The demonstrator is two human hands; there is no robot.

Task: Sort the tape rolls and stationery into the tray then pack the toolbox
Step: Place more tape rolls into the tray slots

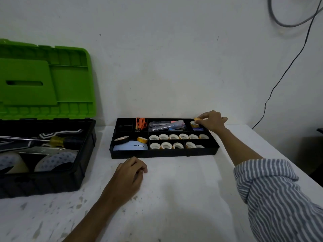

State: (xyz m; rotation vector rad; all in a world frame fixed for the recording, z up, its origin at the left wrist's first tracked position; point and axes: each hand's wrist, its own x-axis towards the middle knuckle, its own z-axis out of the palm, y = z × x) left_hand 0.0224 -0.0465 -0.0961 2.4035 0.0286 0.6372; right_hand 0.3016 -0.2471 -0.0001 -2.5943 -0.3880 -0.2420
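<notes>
A black divided tray (164, 154) lies on the white table against the wall. Its front compartments hold several small tape rolls (173, 137), a black tape roll (121, 140) and a yellow roll (142, 139). Orange scissors (140, 124) and clear cutters (166, 125) lie in the back compartments. My right hand (210, 121) pinches a small yellow tape roll (197, 119) over the tray's back right compartment. Just in front of the tray, my left hand (132, 172) rests on the table with fingers loosely curled, holding nothing. The toolbox (52, 179) stands open at the left.
The toolbox's green lid (45, 81) leans upright against the wall. Inside the box lie a screwdriver (57, 140) and large tape rolls (57, 159). A black cable (283, 74) hangs down the wall at the right. The table edge runs along the right side.
</notes>
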